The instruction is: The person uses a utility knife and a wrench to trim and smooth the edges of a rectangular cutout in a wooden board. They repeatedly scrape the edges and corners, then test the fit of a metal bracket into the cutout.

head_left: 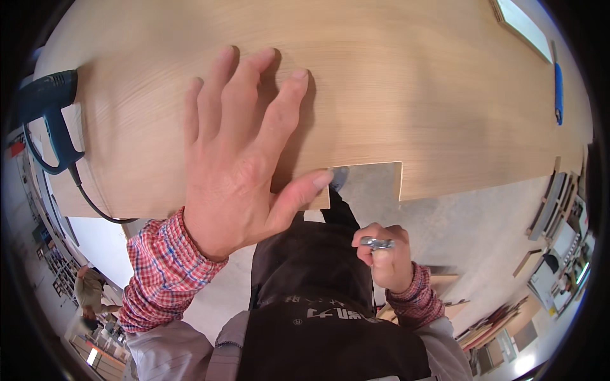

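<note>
A large light wood-grain panel spreads across the upper view, with a rectangular notch cut into its near edge. My left hand lies on it, palm down with fingers spread, and its thumb reaches to the left side of the notch. Off the panel's near edge, below the notch, my right hand is closed around a small shiny metal tool. Most of that tool is hidden in the fist, so I cannot tell its exact kind.
A dark teal heat gun rests at the panel's left end, its cord trailing along the near edge. At the far right lie a blue-handled cutter and a pale board piece. Another person is at the lower left.
</note>
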Available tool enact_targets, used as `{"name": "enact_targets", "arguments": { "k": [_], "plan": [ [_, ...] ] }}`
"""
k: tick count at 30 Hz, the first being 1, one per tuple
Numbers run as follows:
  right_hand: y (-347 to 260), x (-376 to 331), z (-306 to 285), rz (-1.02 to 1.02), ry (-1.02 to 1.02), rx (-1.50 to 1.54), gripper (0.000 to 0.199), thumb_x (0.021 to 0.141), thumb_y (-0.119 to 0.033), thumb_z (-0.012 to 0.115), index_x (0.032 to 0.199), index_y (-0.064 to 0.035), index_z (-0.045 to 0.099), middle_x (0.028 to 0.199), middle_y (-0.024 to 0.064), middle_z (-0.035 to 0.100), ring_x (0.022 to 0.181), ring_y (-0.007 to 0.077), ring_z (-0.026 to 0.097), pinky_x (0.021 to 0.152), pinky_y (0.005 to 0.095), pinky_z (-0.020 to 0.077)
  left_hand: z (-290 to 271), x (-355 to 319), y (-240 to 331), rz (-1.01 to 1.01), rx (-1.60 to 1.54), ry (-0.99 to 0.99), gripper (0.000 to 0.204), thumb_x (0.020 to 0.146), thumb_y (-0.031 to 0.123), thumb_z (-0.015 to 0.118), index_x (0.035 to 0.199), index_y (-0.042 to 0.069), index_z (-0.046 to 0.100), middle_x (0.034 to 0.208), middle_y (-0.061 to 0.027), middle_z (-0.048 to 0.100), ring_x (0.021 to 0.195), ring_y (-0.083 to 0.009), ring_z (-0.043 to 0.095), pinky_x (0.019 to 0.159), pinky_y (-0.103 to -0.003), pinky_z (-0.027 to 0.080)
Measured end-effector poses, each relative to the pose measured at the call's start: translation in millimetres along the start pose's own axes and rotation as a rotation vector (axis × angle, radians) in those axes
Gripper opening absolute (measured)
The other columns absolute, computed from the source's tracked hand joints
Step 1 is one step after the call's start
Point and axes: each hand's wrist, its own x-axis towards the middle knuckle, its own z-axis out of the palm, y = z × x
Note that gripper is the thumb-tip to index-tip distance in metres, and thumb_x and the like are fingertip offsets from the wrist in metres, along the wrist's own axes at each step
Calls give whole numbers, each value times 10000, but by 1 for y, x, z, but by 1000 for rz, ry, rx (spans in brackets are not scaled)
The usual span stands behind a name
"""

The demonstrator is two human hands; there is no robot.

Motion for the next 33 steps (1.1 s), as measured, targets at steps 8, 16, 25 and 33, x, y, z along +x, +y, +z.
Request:
{"name": "enact_targets", "arguments": {
  "k": [8, 16, 25, 33],
  "plan": [
    [3, 2, 15, 55, 7, 4, 470, 1051, -379, 444, 866, 17, 616, 597, 76, 549, 512, 199, 551, 523, 329, 447, 7, 42, -15, -57, 137, 251, 616, 982, 413, 620, 1461, 38, 520, 1451, -215, 507, 1351, -398, 472, 1121, -476, 368],
    [-2, 59, 20, 65, 122, 28, 286, 1066, -215, 500, 922, 4, 616, 624, 104, 547, 537, 239, 578, 554, 361, 461, 7, 16, -30, -25, 75, 150, 540, 1038, 320, 512, 1507, 54, 494, 1545, -220, 436, 1430, -435, 398, 1175, -507, 315],
    [-32, 76, 26, 89, 145, -64, 219, 1062, -206, 547, 948, -26, 594, 651, 134, 575, 551, 337, 595, 558, 403, 470, 9, 17, -20, -93, 85, 135, 556, 1038, 340, 483, 1529, 78, 476, 1557, -213, 421, 1449, -445, 372, 1197, -534, 267],
    [-55, 70, 22, 180, 114, -167, 256, 1077, -211, 529, 925, -7, 550, 641, 176, 546, 557, 400, 561, 540, 431, 450, 4, 21, -35, 273, -287, 136, 455, 1000, 316, 560, 1369, 54, 606, 1469, -204, 502, 1393, -471, 440, 1141, -583, 339]
  ]
}}
